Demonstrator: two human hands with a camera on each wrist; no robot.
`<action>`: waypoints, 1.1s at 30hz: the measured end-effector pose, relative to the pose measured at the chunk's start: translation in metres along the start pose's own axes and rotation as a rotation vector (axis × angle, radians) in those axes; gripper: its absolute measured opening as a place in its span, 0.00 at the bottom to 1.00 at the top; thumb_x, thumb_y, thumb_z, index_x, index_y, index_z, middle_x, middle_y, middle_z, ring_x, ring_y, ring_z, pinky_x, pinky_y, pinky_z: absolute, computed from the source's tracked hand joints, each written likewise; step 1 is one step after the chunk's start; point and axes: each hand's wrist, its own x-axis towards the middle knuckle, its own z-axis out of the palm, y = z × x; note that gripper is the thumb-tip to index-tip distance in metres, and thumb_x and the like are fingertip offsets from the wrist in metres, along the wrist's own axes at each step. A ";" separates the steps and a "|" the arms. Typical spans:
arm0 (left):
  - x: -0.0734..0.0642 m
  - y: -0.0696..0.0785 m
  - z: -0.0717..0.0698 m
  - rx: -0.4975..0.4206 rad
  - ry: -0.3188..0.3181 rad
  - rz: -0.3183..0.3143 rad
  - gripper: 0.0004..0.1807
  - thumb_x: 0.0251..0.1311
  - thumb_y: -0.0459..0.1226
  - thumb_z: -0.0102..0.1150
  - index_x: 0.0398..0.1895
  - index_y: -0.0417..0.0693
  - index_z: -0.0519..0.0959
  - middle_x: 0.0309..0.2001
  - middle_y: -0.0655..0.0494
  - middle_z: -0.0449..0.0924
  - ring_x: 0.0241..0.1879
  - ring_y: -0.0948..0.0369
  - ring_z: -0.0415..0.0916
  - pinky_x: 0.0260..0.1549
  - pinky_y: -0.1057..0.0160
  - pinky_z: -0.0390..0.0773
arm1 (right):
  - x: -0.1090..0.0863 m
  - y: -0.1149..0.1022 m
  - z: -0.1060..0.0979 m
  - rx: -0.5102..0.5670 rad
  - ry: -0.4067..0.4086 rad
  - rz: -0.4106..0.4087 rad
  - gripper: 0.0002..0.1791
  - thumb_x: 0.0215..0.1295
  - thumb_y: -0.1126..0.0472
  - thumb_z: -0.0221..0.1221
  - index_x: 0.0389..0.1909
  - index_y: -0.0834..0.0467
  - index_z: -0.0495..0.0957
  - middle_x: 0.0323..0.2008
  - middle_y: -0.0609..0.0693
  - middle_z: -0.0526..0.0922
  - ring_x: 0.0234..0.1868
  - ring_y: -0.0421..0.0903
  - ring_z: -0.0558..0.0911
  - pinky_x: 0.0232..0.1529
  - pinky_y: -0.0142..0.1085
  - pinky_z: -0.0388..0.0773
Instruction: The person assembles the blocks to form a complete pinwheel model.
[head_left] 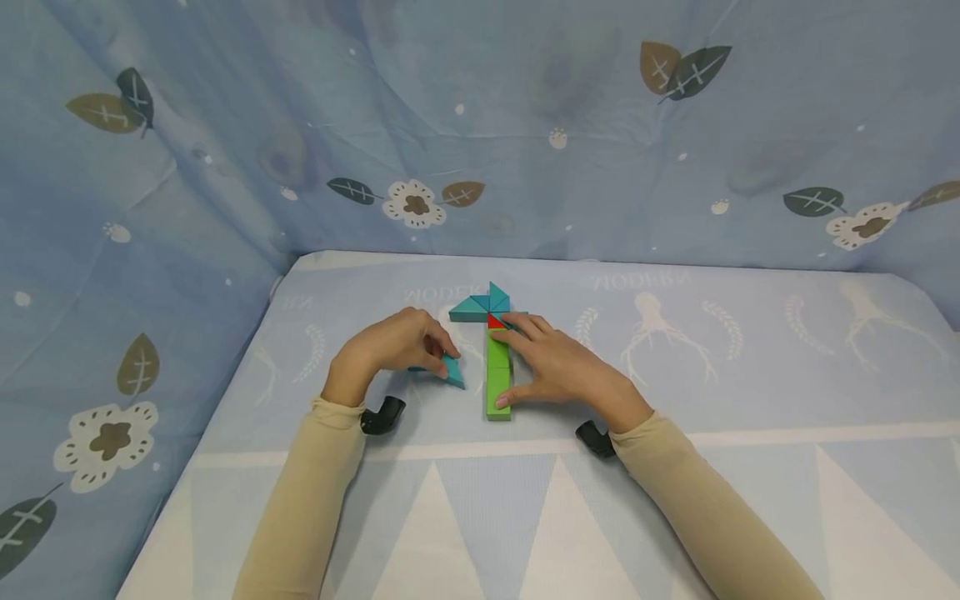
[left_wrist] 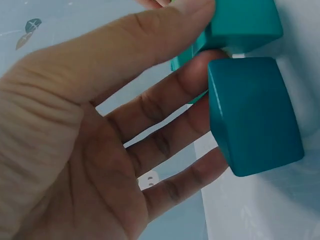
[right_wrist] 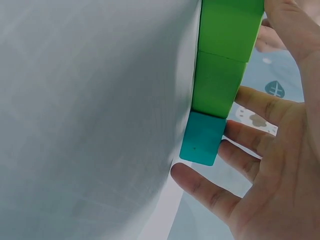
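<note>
My left hand (head_left: 401,343) pinches a teal triangular block (head_left: 454,373) between thumb and fingertips, just above or on the table. In the left wrist view the thumb lies on this pinched block (left_wrist: 247,20). A second teal block (left_wrist: 257,115) is beside the other fingertips, partly hidden by the hand in the head view. My right hand (head_left: 566,367) rests along a column of green blocks (head_left: 498,377), thumb at the near end and fingers spread toward the far end. Above the column are a red triangle (head_left: 495,322) and several teal triangular blocks (head_left: 471,309).
The blocks lie on a patterned light-blue tablecloth (head_left: 750,392). Blue printed fabric (head_left: 525,100) hangs behind and at the left. Black devices, one (head_left: 383,415) at the left wrist and one (head_left: 596,438) at the right, stick out beneath the wrists.
</note>
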 end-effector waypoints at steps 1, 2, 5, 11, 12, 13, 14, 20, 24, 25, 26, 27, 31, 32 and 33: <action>0.000 0.000 0.000 -0.004 -0.008 0.001 0.14 0.49 0.35 0.74 0.43 0.49 0.88 0.32 0.59 0.85 0.32 0.64 0.77 0.33 0.66 0.77 | 0.000 0.000 0.000 0.001 0.000 0.002 0.56 0.49 0.29 0.65 0.74 0.53 0.59 0.74 0.55 0.56 0.73 0.54 0.59 0.66 0.53 0.69; 0.001 0.000 0.000 -0.008 -0.015 0.004 0.14 0.49 0.35 0.74 0.43 0.49 0.88 0.31 0.59 0.84 0.32 0.64 0.77 0.33 0.66 0.77 | 0.000 0.000 0.000 0.001 -0.003 0.007 0.56 0.49 0.29 0.65 0.74 0.53 0.59 0.74 0.55 0.55 0.73 0.54 0.59 0.67 0.52 0.68; 0.001 -0.001 -0.001 0.008 -0.026 0.026 0.16 0.50 0.36 0.74 0.44 0.50 0.88 0.34 0.59 0.84 0.35 0.64 0.77 0.35 0.66 0.78 | -0.001 0.001 0.000 -0.002 -0.006 0.013 0.56 0.49 0.28 0.65 0.74 0.53 0.59 0.74 0.55 0.55 0.73 0.54 0.58 0.67 0.52 0.68; -0.009 -0.013 -0.009 0.027 0.026 0.040 0.21 0.51 0.38 0.74 0.52 0.51 0.85 0.44 0.53 0.81 0.45 0.57 0.77 0.45 0.58 0.78 | 0.000 0.001 0.000 -0.001 -0.011 0.011 0.56 0.49 0.28 0.65 0.75 0.52 0.58 0.75 0.54 0.55 0.74 0.54 0.58 0.67 0.53 0.68; -0.012 -0.017 -0.012 0.015 0.034 0.024 0.21 0.51 0.38 0.74 0.51 0.51 0.85 0.44 0.53 0.82 0.45 0.57 0.76 0.46 0.57 0.78 | 0.000 0.001 0.000 0.000 -0.010 0.008 0.56 0.49 0.28 0.65 0.75 0.52 0.58 0.75 0.54 0.55 0.74 0.54 0.57 0.67 0.53 0.67; -0.014 -0.021 -0.014 0.004 0.036 0.010 0.21 0.50 0.38 0.74 0.51 0.50 0.85 0.43 0.52 0.82 0.44 0.56 0.76 0.45 0.57 0.77 | 0.000 0.001 0.000 0.000 -0.010 0.008 0.56 0.49 0.29 0.65 0.75 0.52 0.58 0.75 0.54 0.55 0.74 0.54 0.57 0.67 0.53 0.67; -0.015 -0.026 -0.015 -0.009 0.035 -0.007 0.21 0.50 0.38 0.75 0.50 0.50 0.85 0.42 0.52 0.82 0.43 0.57 0.76 0.45 0.58 0.77 | 0.001 0.001 0.000 0.002 -0.009 0.005 0.56 0.49 0.29 0.65 0.75 0.52 0.58 0.75 0.54 0.55 0.74 0.54 0.57 0.67 0.53 0.67; -0.016 -0.045 -0.019 -0.088 0.010 -0.085 0.14 0.50 0.36 0.74 0.42 0.48 0.87 0.35 0.54 0.84 0.36 0.60 0.76 0.38 0.63 0.76 | 0.000 0.002 0.002 0.009 -0.004 0.000 0.56 0.49 0.30 0.66 0.75 0.53 0.58 0.75 0.55 0.55 0.74 0.54 0.58 0.67 0.54 0.67; -0.014 -0.048 -0.019 -0.095 0.030 -0.097 0.11 0.51 0.36 0.73 0.39 0.47 0.87 0.34 0.56 0.85 0.35 0.61 0.77 0.39 0.63 0.77 | 0.000 0.002 0.002 0.014 -0.003 0.003 0.56 0.49 0.30 0.66 0.75 0.53 0.58 0.75 0.54 0.55 0.74 0.54 0.58 0.67 0.53 0.67; -0.013 -0.048 -0.019 -0.093 0.033 -0.097 0.10 0.51 0.36 0.73 0.38 0.46 0.87 0.34 0.57 0.85 0.35 0.61 0.78 0.39 0.63 0.77 | 0.000 0.002 0.002 0.016 -0.003 0.002 0.56 0.49 0.30 0.66 0.75 0.53 0.58 0.75 0.55 0.55 0.74 0.54 0.58 0.67 0.53 0.67; -0.012 -0.048 -0.018 -0.091 0.036 -0.094 0.10 0.51 0.36 0.73 0.38 0.46 0.87 0.34 0.57 0.85 0.35 0.61 0.78 0.39 0.63 0.77 | 0.000 0.002 0.002 0.018 -0.003 0.003 0.56 0.49 0.30 0.66 0.75 0.53 0.58 0.75 0.55 0.55 0.74 0.54 0.58 0.67 0.53 0.67; -0.011 -0.048 -0.018 -0.087 0.035 -0.087 0.11 0.52 0.37 0.73 0.38 0.45 0.87 0.34 0.57 0.85 0.35 0.61 0.77 0.39 0.63 0.76 | 0.000 0.002 0.002 0.019 -0.002 0.002 0.56 0.49 0.30 0.66 0.75 0.53 0.58 0.75 0.55 0.55 0.74 0.54 0.58 0.67 0.53 0.67; -0.009 -0.047 -0.015 -0.088 0.032 -0.074 0.14 0.51 0.37 0.73 0.42 0.46 0.86 0.32 0.56 0.83 0.33 0.60 0.75 0.36 0.63 0.75 | 0.000 0.002 0.002 0.018 -0.003 0.003 0.56 0.49 0.30 0.66 0.75 0.53 0.58 0.75 0.55 0.55 0.74 0.54 0.58 0.67 0.53 0.67; -0.008 -0.047 -0.014 -0.089 0.032 -0.071 0.15 0.52 0.37 0.73 0.43 0.47 0.86 0.32 0.56 0.82 0.32 0.60 0.74 0.35 0.63 0.74 | 0.000 0.002 0.002 0.017 -0.004 0.003 0.56 0.49 0.30 0.66 0.75 0.53 0.58 0.75 0.55 0.55 0.74 0.54 0.58 0.67 0.53 0.67; -0.008 -0.047 -0.013 -0.091 0.031 -0.067 0.15 0.52 0.37 0.73 0.44 0.48 0.86 0.31 0.55 0.82 0.32 0.60 0.73 0.34 0.63 0.74 | 0.000 0.002 0.003 0.016 -0.004 0.002 0.56 0.49 0.30 0.66 0.75 0.53 0.58 0.75 0.55 0.55 0.74 0.54 0.58 0.67 0.53 0.67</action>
